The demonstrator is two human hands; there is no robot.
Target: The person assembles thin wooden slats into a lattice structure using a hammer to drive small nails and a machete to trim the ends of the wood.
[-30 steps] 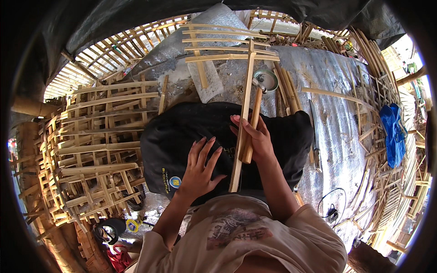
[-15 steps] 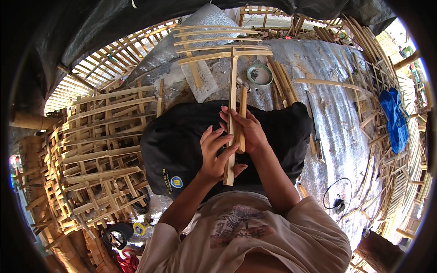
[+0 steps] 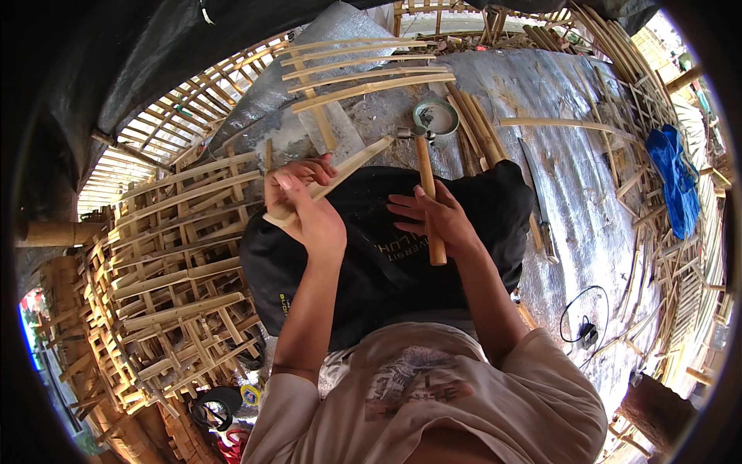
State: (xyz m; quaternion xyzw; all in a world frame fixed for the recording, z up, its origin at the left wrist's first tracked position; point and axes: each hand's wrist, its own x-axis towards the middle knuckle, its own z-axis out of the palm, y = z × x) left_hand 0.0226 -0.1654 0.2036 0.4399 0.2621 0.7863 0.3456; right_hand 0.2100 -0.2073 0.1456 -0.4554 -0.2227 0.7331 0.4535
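A flat, pale bamboo strip [image 3: 352, 166] slants up and to the right from my left hand [image 3: 313, 209], which grips it near its lower end. In my right hand [image 3: 447, 220] is a hammer [image 3: 425, 166], its wooden handle lying between thumb and fingers and its metal head pointing away from me. The right fingers stretch loosely leftward behind the handle. The strip's far tip appears close to the hammer head; whether they touch I cannot tell. Under both hands a black cloth [image 3: 363, 271] covers my lap. Beyond them lies a bamboo piece with several cross slats [image 3: 375, 91].
Stacked bamboo lattices [image 3: 182, 263] fill the left side. A round green-rimmed container [image 3: 435, 117] sits ahead, beside bamboo poles [image 3: 483, 127]. On the silvery sheet [image 3: 568, 209] at right lie a long blade [image 3: 532, 182] and a black cable [image 3: 585, 325]. A blue bag [image 3: 674, 182] is farther right.
The bamboo strip has swung from upright to a slant, carried leftward by my left hand. My hands have parted. The hammer has moved slightly right, its head now in plain sight.
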